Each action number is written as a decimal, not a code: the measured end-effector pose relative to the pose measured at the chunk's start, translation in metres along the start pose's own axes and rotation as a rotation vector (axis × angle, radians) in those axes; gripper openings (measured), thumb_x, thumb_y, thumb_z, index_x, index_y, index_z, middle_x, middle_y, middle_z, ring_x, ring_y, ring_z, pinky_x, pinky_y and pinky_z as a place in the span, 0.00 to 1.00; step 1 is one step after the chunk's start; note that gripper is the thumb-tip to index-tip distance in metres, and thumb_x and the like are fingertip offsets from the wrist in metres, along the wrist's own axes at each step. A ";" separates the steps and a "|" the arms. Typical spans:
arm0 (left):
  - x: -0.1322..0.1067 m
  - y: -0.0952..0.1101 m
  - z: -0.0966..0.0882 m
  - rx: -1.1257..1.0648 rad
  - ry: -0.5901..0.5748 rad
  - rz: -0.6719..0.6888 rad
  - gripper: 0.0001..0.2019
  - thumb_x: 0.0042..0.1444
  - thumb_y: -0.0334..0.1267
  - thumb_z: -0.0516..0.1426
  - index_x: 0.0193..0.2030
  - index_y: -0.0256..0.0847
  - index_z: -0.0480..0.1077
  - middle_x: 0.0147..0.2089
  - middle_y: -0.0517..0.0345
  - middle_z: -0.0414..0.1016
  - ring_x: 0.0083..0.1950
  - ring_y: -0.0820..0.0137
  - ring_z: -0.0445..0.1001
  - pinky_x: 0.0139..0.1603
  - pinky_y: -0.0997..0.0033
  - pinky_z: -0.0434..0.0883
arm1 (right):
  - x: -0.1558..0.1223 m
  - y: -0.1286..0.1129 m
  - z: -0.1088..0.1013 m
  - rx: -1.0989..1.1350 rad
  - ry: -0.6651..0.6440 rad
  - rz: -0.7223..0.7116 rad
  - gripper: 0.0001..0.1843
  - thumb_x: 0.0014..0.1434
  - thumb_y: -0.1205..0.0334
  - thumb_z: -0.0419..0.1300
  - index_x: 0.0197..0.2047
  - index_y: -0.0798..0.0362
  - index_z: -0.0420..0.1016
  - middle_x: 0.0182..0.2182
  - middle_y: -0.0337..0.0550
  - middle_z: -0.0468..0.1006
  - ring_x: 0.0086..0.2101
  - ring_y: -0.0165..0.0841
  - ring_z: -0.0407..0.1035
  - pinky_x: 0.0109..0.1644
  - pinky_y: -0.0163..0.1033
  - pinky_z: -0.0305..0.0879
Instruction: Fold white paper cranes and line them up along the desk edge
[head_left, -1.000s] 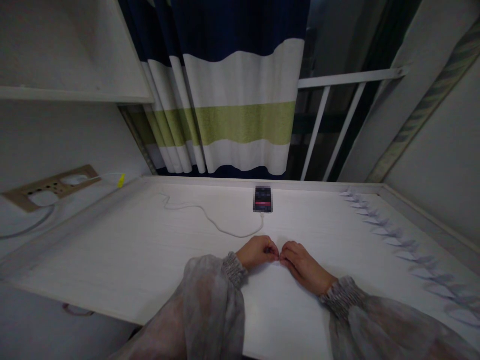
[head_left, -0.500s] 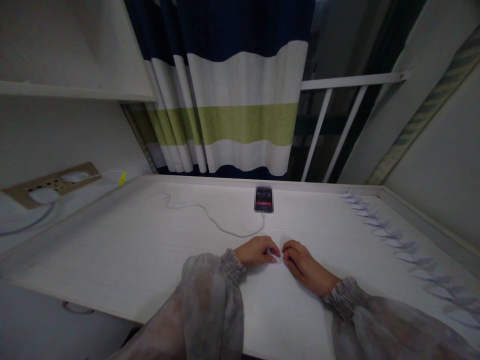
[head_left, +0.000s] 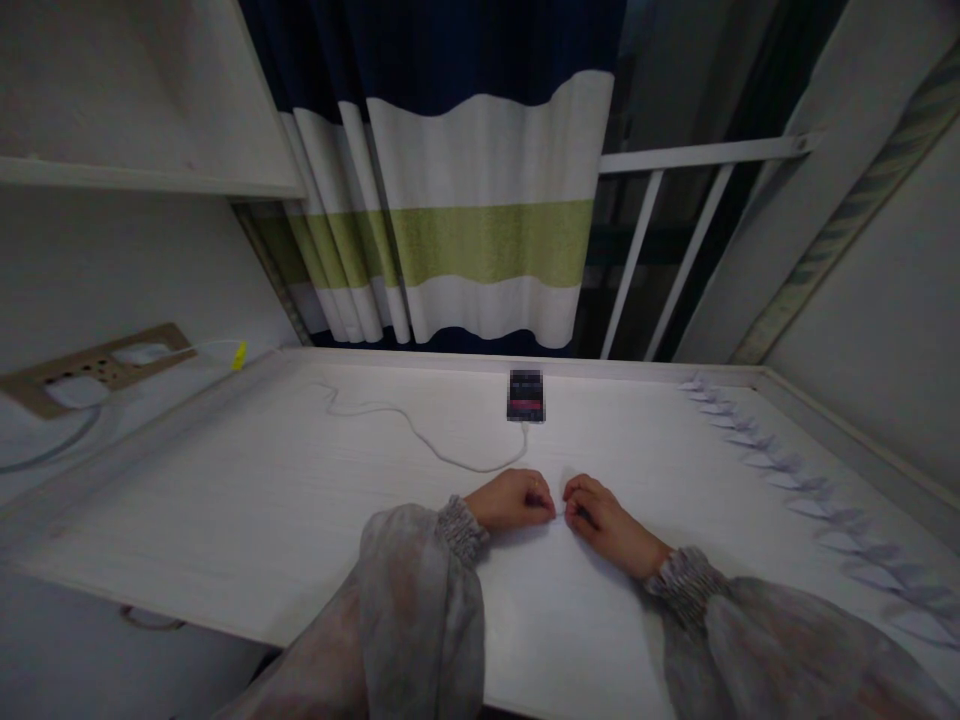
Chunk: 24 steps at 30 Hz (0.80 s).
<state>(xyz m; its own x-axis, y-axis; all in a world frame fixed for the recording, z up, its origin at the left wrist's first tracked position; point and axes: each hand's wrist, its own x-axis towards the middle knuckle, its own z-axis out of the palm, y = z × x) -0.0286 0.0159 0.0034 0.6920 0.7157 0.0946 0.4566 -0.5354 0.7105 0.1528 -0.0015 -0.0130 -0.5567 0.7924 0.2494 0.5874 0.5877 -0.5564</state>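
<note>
My left hand (head_left: 514, 498) and my right hand (head_left: 600, 515) rest close together on the white desk (head_left: 225, 500), fingers curled and pinched toward each other. Between the fingertips lies a small white piece of paper (head_left: 561, 512), mostly hidden by the fingers. Both wrists wear sheer grey sleeves. A phone (head_left: 525, 396) lies flat just beyond my hands, with a white cable (head_left: 420, 440) running from it to the left.
A row of several small folded white paper pieces (head_left: 780, 468) lines the desk's right edge. A striped curtain (head_left: 480, 210) and a white railing (head_left: 675, 230) stand behind the desk. A socket strip (head_left: 90, 365) is on the left wall under a shelf (head_left: 135, 130).
My hands stay in the same spot, with the fingertips shifting slightly on the paper. The view has tilted a little.
</note>
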 end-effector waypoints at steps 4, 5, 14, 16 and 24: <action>0.002 -0.001 0.004 -0.019 0.036 -0.064 0.07 0.45 0.38 0.57 0.27 0.36 0.72 0.31 0.58 0.68 0.31 0.76 0.66 0.33 0.78 0.63 | 0.002 0.001 -0.001 0.060 -0.010 0.008 0.07 0.47 0.73 0.51 0.22 0.53 0.62 0.31 0.45 0.66 0.35 0.34 0.62 0.41 0.42 0.61; 0.002 -0.001 0.004 -0.019 0.036 -0.073 0.08 0.44 0.38 0.57 0.27 0.36 0.72 0.31 0.58 0.68 0.31 0.76 0.66 0.32 0.78 0.63 | 0.002 0.001 -0.002 0.073 -0.011 0.012 0.07 0.47 0.73 0.52 0.22 0.53 0.63 0.31 0.45 0.66 0.35 0.33 0.62 0.41 0.42 0.61; 0.003 0.006 0.003 0.093 0.018 -0.118 0.05 0.44 0.36 0.57 0.26 0.36 0.72 0.31 0.57 0.66 0.31 0.75 0.65 0.33 0.77 0.63 | 0.002 0.003 -0.003 0.136 -0.037 0.081 0.07 0.46 0.74 0.53 0.21 0.54 0.64 0.31 0.45 0.66 0.36 0.33 0.62 0.42 0.41 0.61; 0.003 0.006 0.003 0.112 0.010 -0.119 0.05 0.44 0.36 0.57 0.26 0.36 0.71 0.32 0.57 0.66 0.32 0.75 0.65 0.33 0.77 0.63 | 0.003 0.003 -0.003 0.143 -0.040 0.091 0.07 0.46 0.74 0.53 0.21 0.55 0.64 0.31 0.45 0.66 0.36 0.33 0.62 0.42 0.41 0.61; 0.003 0.004 0.004 0.134 0.005 -0.115 0.06 0.44 0.37 0.58 0.27 0.36 0.68 0.32 0.59 0.64 0.30 0.76 0.62 0.32 0.77 0.62 | 0.004 0.003 -0.001 0.115 -0.044 0.136 0.08 0.44 0.75 0.52 0.20 0.54 0.63 0.31 0.45 0.65 0.36 0.34 0.62 0.43 0.41 0.60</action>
<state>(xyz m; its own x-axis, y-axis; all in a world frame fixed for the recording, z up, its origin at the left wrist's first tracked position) -0.0224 0.0140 0.0038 0.6283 0.7777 0.0217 0.6035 -0.5048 0.6172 0.1524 0.0036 -0.0127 -0.5034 0.8539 0.1319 0.5894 0.4510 -0.6702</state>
